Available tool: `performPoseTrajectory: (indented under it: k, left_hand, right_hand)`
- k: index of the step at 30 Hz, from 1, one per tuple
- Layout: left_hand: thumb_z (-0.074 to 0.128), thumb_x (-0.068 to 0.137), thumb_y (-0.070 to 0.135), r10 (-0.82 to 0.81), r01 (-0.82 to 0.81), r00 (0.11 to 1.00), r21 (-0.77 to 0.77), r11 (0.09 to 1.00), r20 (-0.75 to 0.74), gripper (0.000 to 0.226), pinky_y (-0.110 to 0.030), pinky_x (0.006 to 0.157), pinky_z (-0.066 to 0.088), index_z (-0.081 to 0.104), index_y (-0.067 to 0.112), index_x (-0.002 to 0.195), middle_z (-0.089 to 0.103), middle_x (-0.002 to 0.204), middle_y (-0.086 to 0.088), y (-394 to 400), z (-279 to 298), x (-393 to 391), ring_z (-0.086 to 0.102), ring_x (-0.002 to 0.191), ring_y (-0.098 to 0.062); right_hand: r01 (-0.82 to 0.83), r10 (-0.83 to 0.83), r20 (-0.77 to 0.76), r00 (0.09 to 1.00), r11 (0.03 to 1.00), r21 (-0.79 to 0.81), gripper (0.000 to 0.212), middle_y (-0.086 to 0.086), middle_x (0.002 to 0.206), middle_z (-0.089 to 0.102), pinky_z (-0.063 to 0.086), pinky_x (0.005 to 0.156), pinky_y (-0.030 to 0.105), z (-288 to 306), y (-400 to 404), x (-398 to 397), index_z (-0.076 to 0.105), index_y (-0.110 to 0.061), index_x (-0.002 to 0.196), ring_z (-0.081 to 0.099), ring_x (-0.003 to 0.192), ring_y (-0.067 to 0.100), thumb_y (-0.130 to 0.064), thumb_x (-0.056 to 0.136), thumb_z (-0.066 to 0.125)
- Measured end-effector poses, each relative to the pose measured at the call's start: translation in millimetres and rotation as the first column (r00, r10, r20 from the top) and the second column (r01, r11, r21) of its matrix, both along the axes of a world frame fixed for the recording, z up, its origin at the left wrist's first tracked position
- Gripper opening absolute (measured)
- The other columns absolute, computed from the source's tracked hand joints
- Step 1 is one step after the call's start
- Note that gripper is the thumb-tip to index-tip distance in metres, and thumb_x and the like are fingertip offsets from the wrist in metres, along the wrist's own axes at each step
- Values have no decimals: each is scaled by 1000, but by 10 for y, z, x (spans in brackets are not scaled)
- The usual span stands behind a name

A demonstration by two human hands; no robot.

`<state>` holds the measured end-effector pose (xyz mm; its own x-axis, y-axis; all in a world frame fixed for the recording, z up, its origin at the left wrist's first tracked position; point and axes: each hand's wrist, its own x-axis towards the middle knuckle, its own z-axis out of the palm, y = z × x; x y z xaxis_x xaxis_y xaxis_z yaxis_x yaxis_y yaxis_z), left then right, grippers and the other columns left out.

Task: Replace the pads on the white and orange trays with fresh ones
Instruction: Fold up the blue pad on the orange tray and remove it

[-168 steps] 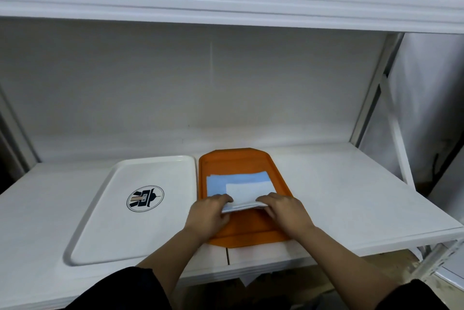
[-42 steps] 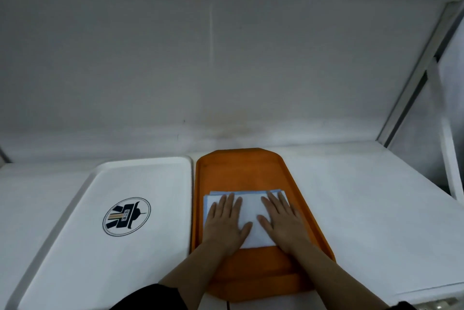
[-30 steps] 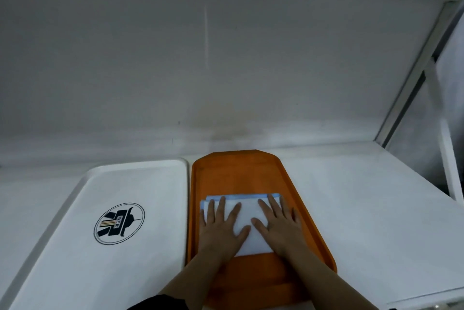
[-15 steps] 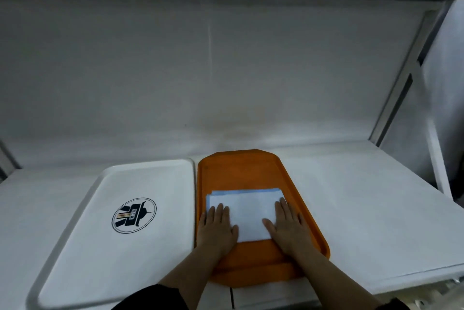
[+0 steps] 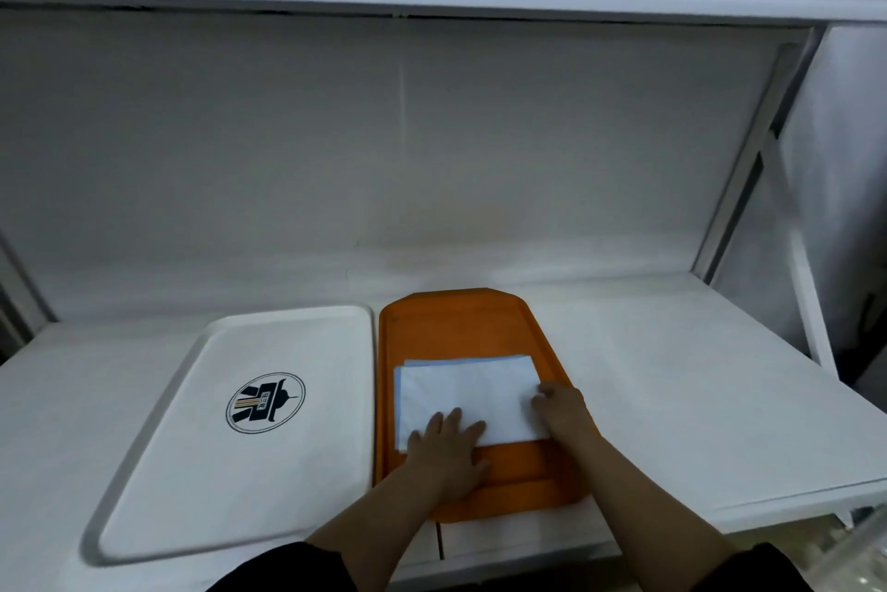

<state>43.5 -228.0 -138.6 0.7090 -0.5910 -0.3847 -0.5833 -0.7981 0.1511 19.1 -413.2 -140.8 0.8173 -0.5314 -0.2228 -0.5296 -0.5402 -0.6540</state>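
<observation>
A folded white-and-blue pad (image 5: 463, 399) is kept on the near half of the orange tray (image 5: 451, 327), beside the white tray (image 5: 182, 462) on the shelf (image 5: 672, 375). It is pressed flat by the left hand (image 5: 444, 452), fingers straight; its right edge seems pinched by the curled fingers of the right hand (image 5: 561, 409). If tugged unevenly, the pad could be creased or dragged askew. A round dark emblem (image 5: 265, 403) is printed on the white tray; its lettering cannot be read.

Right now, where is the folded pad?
In the head view the folded pad lies in the orange tray, right of the white tray, with the left hand flat on it and the right hand at its right edge.
</observation>
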Motion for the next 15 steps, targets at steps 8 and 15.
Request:
performPoseTrajectory:
  k: [8,15]
  left_hand:
    - [36,97,47,-84,85,992,-5,996,97,62,-57,115,10,6,34,150,-4,160,-4,72,-94,78,-4,146,-31]
    - [40,96,45,-99,102,985,-17,995,138,63,-58,114,12,9,34,150,1,159,-5,54,-118,150,0,145,-32]
  right_hand:
    - [59,-68,-195,978,997,-50,44,13,128,53,37,97,34,53,-45,156,50,-5,124,50,118,30,-34,91,52]
    - [99,-87,-221,971,994,45,55,18,140,42,34,102,34,63,-74,317,40,-2,135,41,128,32,-37,93,51]
